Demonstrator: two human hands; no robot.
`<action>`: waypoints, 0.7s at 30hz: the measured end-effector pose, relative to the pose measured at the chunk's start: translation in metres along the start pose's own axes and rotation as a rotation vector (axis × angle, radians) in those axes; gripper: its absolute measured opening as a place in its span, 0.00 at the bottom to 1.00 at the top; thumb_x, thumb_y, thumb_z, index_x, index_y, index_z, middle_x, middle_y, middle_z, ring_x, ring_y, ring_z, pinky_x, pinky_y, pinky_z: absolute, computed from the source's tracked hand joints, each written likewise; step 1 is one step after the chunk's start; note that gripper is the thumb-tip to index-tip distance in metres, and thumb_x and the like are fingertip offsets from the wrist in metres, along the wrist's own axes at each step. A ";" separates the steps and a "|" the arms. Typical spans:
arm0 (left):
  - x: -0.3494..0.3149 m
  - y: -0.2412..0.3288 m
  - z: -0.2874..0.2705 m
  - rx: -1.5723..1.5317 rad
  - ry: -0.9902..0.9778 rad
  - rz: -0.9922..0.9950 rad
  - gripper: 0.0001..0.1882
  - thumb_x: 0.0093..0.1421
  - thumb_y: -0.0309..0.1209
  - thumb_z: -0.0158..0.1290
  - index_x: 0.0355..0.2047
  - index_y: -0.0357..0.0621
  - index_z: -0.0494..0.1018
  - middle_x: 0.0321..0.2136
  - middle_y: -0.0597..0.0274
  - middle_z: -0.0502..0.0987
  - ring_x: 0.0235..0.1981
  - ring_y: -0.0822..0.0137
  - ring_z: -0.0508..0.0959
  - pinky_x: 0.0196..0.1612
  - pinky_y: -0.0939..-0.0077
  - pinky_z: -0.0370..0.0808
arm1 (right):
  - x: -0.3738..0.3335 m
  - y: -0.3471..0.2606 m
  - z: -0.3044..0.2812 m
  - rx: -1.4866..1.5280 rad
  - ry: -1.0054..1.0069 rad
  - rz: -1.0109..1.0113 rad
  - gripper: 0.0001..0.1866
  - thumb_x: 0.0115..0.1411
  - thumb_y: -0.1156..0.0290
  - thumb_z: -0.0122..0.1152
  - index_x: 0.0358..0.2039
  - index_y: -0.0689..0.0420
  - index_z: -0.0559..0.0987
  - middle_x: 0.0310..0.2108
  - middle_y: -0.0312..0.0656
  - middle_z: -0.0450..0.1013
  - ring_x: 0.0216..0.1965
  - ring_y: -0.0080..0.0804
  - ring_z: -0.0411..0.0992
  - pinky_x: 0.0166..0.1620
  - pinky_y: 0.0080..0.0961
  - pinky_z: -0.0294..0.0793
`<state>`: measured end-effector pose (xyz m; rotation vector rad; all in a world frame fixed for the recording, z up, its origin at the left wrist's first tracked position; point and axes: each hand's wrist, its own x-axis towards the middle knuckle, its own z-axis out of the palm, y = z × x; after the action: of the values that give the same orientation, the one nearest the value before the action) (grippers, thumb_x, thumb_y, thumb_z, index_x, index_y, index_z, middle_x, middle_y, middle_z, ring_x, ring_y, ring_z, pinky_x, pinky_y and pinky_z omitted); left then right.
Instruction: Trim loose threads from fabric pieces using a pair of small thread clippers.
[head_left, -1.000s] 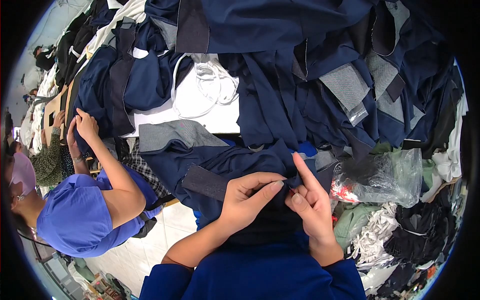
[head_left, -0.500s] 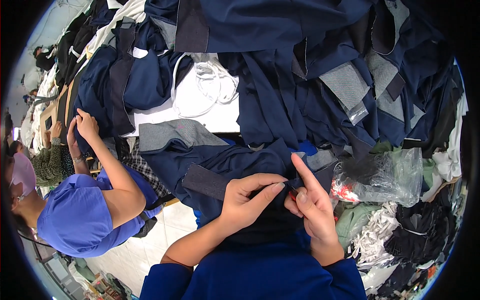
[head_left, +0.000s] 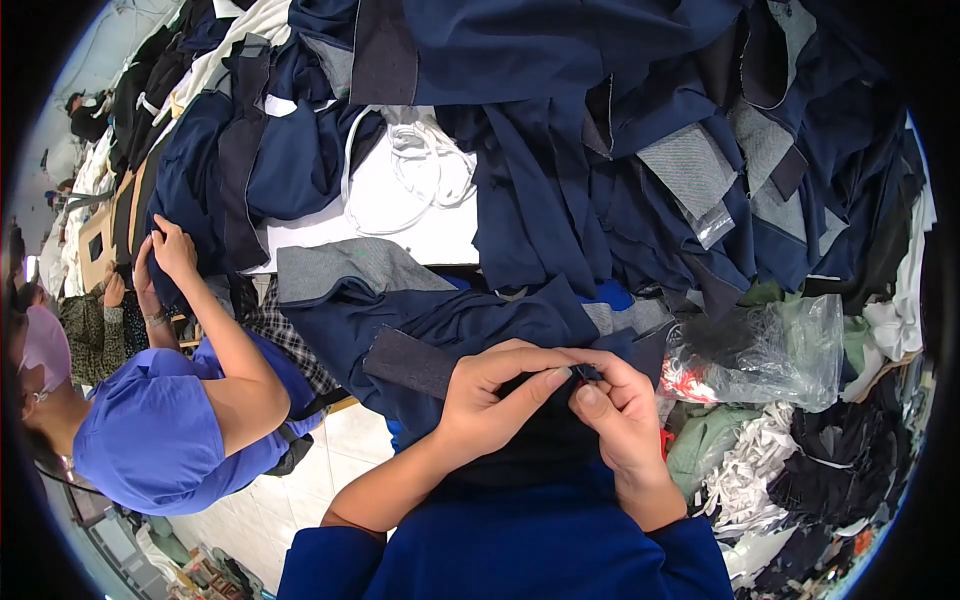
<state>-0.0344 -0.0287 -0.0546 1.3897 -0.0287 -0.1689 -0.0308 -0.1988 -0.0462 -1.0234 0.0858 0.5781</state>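
In front of my body, a dark navy garment (head_left: 480, 325) with a grey lining panel (head_left: 360, 268) and a dark strip (head_left: 410, 363) lies across the near table edge and my lap. My left hand (head_left: 500, 395) pinches a dark bit of its cloth between thumb and fingertips. Right beside it, my right hand (head_left: 620, 405) is closed, thumb against curled fingers, on the same dark bit of cloth. A small reddish speck shows between its fingertips, too small to name. The fingertips of both hands almost touch.
Navy cut garments (head_left: 540, 190) heap over the table ahead, around a white surface (head_left: 430, 235) with a coiled white cord (head_left: 425, 165). At right are a clear plastic bag (head_left: 810, 350), white scraps (head_left: 750, 470) and black cloth (head_left: 840, 460). A co-worker in blue (head_left: 150, 430) handles navy cloth at left.
My right index finger, stretched upward before, has curled down, and the right fingertips have come in against the cloth by my left hand. My left hand has barely moved.
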 end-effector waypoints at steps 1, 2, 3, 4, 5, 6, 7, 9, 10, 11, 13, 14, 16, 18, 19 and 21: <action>0.001 0.001 0.000 0.021 -0.011 0.031 0.08 0.58 0.21 0.54 0.38 0.35 0.78 0.33 0.59 0.80 0.36 0.69 0.77 0.41 0.79 0.72 | 0.000 0.001 0.000 -0.026 0.012 -0.025 0.22 0.61 0.75 0.57 0.55 0.67 0.68 0.41 0.38 0.74 0.32 0.11 0.67 0.37 0.08 0.66; 0.001 0.001 -0.001 0.021 -0.010 0.032 0.08 0.58 0.21 0.54 0.38 0.35 0.78 0.33 0.59 0.80 0.36 0.69 0.77 0.41 0.79 0.72 | -0.001 0.002 -0.002 -0.026 0.011 -0.026 0.22 0.61 0.75 0.57 0.55 0.67 0.68 0.41 0.38 0.74 0.32 0.11 0.67 0.37 0.08 0.66; 0.001 0.002 -0.002 0.043 -0.010 0.030 0.08 0.58 0.21 0.54 0.38 0.36 0.78 0.34 0.59 0.80 0.36 0.69 0.77 0.41 0.78 0.72 | -0.001 0.002 -0.004 -0.017 -0.010 -0.027 0.21 0.61 0.76 0.57 0.54 0.67 0.69 0.41 0.38 0.74 0.32 0.12 0.67 0.36 0.09 0.66; 0.000 0.003 -0.003 0.066 -0.010 0.027 0.08 0.57 0.22 0.54 0.38 0.36 0.78 0.34 0.59 0.80 0.36 0.68 0.77 0.42 0.78 0.71 | -0.002 0.003 -0.006 -0.008 -0.031 -0.029 0.21 0.60 0.76 0.58 0.54 0.67 0.70 0.41 0.38 0.74 0.31 0.13 0.67 0.35 0.09 0.67; 0.000 0.003 -0.003 0.066 -0.011 0.030 0.08 0.57 0.22 0.54 0.38 0.36 0.78 0.34 0.59 0.80 0.36 0.68 0.77 0.42 0.78 0.71 | -0.002 0.004 -0.008 -0.009 -0.032 -0.032 0.21 0.60 0.76 0.58 0.54 0.67 0.70 0.41 0.38 0.74 0.31 0.13 0.67 0.35 0.09 0.67; 0.000 0.004 -0.004 0.084 -0.024 0.029 0.08 0.57 0.22 0.55 0.38 0.36 0.78 0.34 0.58 0.80 0.36 0.68 0.77 0.42 0.78 0.71 | -0.002 0.006 -0.009 -0.052 -0.029 -0.042 0.21 0.60 0.77 0.58 0.53 0.67 0.70 0.40 0.38 0.74 0.30 0.13 0.67 0.34 0.09 0.67; 0.000 0.005 -0.004 0.102 -0.039 0.027 0.08 0.57 0.22 0.55 0.38 0.36 0.78 0.34 0.58 0.80 0.36 0.68 0.77 0.42 0.77 0.71 | -0.003 0.006 -0.010 -0.095 -0.025 -0.052 0.20 0.60 0.78 0.57 0.53 0.67 0.70 0.39 0.38 0.74 0.29 0.13 0.67 0.34 0.10 0.67; 0.000 0.003 -0.002 0.091 -0.027 0.032 0.08 0.58 0.22 0.54 0.38 0.36 0.78 0.34 0.59 0.80 0.36 0.70 0.77 0.41 0.79 0.71 | -0.001 0.003 -0.004 -0.080 -0.012 -0.059 0.21 0.60 0.76 0.57 0.54 0.67 0.69 0.36 0.37 0.74 0.27 0.13 0.66 0.32 0.09 0.65; 0.001 0.002 -0.002 0.077 -0.015 0.030 0.08 0.58 0.22 0.54 0.38 0.36 0.78 0.34 0.60 0.80 0.35 0.71 0.77 0.40 0.80 0.71 | 0.000 0.001 -0.001 -0.063 0.005 -0.059 0.22 0.61 0.75 0.56 0.55 0.66 0.68 0.32 0.37 0.74 0.24 0.13 0.65 0.31 0.08 0.63; 0.000 0.003 -0.003 0.077 -0.014 0.031 0.08 0.58 0.22 0.54 0.38 0.36 0.78 0.34 0.60 0.80 0.35 0.71 0.77 0.40 0.80 0.71 | -0.002 -0.002 0.000 -0.064 0.004 -0.059 0.22 0.61 0.75 0.56 0.55 0.66 0.68 0.32 0.37 0.74 0.24 0.13 0.65 0.31 0.08 0.63; -0.003 0.005 -0.005 -0.045 0.022 -0.169 0.08 0.60 0.24 0.53 0.39 0.35 0.77 0.34 0.62 0.80 0.35 0.76 0.76 0.39 0.84 0.70 | -0.003 -0.008 -0.001 0.050 -0.015 0.019 0.26 0.62 0.68 0.55 0.58 0.67 0.65 0.25 0.36 0.71 0.23 0.14 0.63 0.29 0.08 0.59; -0.004 0.007 -0.006 -0.067 0.016 -0.187 0.08 0.62 0.25 0.52 0.40 0.34 0.76 0.34 0.64 0.79 0.35 0.79 0.75 0.39 0.86 0.70 | -0.002 -0.009 0.000 -0.003 -0.014 -0.019 0.29 0.63 0.62 0.54 0.58 0.66 0.63 0.22 0.36 0.68 0.22 0.14 0.61 0.28 0.09 0.56; -0.006 0.007 -0.006 -0.090 0.021 -0.203 0.09 0.62 0.25 0.52 0.40 0.34 0.76 0.34 0.64 0.79 0.35 0.79 0.74 0.39 0.86 0.70 | 0.001 -0.006 -0.007 -0.044 -0.077 -0.153 0.29 0.62 0.61 0.55 0.57 0.66 0.64 0.20 0.35 0.67 0.22 0.13 0.61 0.28 0.08 0.55; -0.006 0.008 -0.007 -0.108 0.024 -0.221 0.09 0.62 0.25 0.52 0.41 0.34 0.75 0.34 0.65 0.79 0.35 0.80 0.74 0.39 0.87 0.70 | 0.002 -0.010 -0.007 -0.058 -0.074 -0.180 0.25 0.61 0.67 0.58 0.55 0.66 0.67 0.20 0.31 0.66 0.21 0.11 0.60 0.27 0.08 0.55; -0.006 0.008 -0.006 -0.125 0.017 -0.224 0.09 0.62 0.25 0.52 0.41 0.34 0.75 0.33 0.65 0.78 0.35 0.80 0.74 0.38 0.87 0.69 | 0.002 -0.013 -0.005 -0.139 -0.007 -0.129 0.21 0.59 0.72 0.59 0.52 0.66 0.69 0.21 0.30 0.66 0.21 0.11 0.59 0.27 0.08 0.54; -0.006 0.008 -0.005 -0.139 0.012 -0.226 0.09 0.62 0.25 0.52 0.41 0.34 0.75 0.33 0.66 0.78 0.35 0.80 0.74 0.38 0.87 0.69 | 0.002 -0.017 -0.002 -0.251 0.107 -0.061 0.12 0.55 0.84 0.59 0.41 0.65 0.76 0.22 0.26 0.66 0.22 0.08 0.59 0.26 0.08 0.54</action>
<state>-0.0387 -0.0217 -0.0471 1.2526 0.1478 -0.3448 -0.0200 -0.2058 -0.0348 -1.2971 0.0769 0.4859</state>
